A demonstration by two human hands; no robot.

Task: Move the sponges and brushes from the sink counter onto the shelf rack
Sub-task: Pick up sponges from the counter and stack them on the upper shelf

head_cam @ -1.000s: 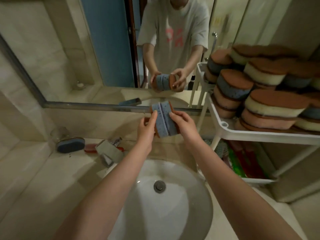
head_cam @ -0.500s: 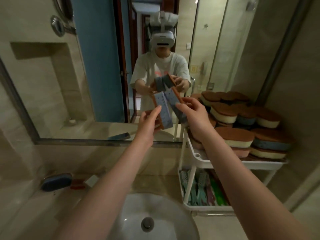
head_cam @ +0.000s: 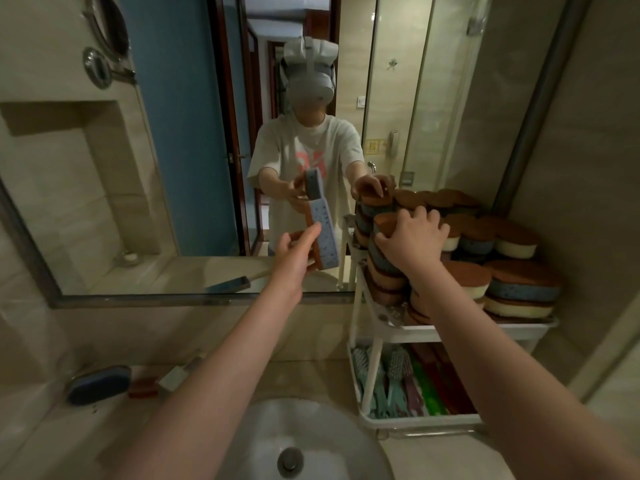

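A blue sponge (head_cam: pixel 323 237) is held on edge by the curled fingers of the left hand (head_cam: pixel 294 252), raised before the mirror (head_cam: pixel 173 168) above the sink (head_cam: pixel 311 420). A brown-topped sponge (head_cam: pixel 384 221) is gripped by the right hand (head_cam: pixel 414 237) atop the sponge pile (head_cam: pixel 512 282) on the rack (head_cam: pixel 450 332) top shelf. A dark blue pad (head_cam: pixel 98 384) is seen lying on the bench (head_cam: pixel 34 445).

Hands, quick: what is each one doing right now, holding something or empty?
Left hand: holding a blue sponge.
Right hand: fingers curled on a brown-topped sponge at the pile on the shelf rack.
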